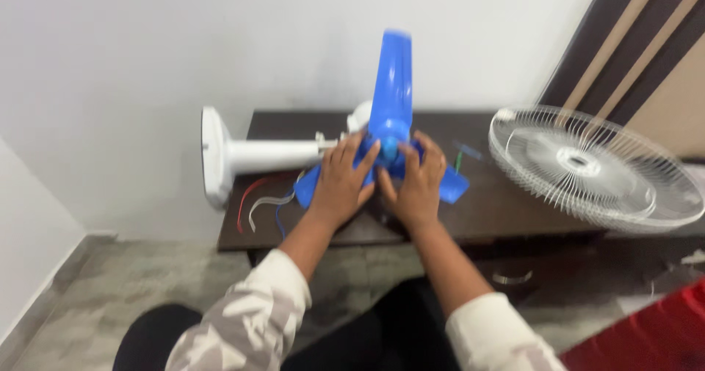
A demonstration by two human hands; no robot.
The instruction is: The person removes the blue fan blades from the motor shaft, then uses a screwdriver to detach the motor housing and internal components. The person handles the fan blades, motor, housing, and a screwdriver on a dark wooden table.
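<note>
Fan blade: the blue three-bladed fan blade (390, 114) sits over the middle of the dark tabletop (499, 209), one blade pointing straight up, the other two angling down to left and right behind the hands.
Hub: the round blue hub (388, 148) shows between the two hands, just above the fingertips.
Left hand: the left hand (341, 182) lies flat over the lower left blade, fingers spread and pressed onto it, the grip wrapped on the blade beside the hub.
Right hand: the right hand (419, 184) mirrors it on the lower right blade, fingers splayed, the grip likewise closed against the fan blade; the two hands nearly touch below the hub.
Fan stand: a white fan stand (253, 155) lies on its side to the left, its round base hanging past the tabletop edge, its far end reaching behind the blade.
Wires: red, white and blue wires (266, 202) trail under the stand on the tabletop.
Grille: a white wire grille (595, 169) rests tilted at the right end, well apart from the hands.
Floor: grey marbled floor (110, 283) below.
</note>
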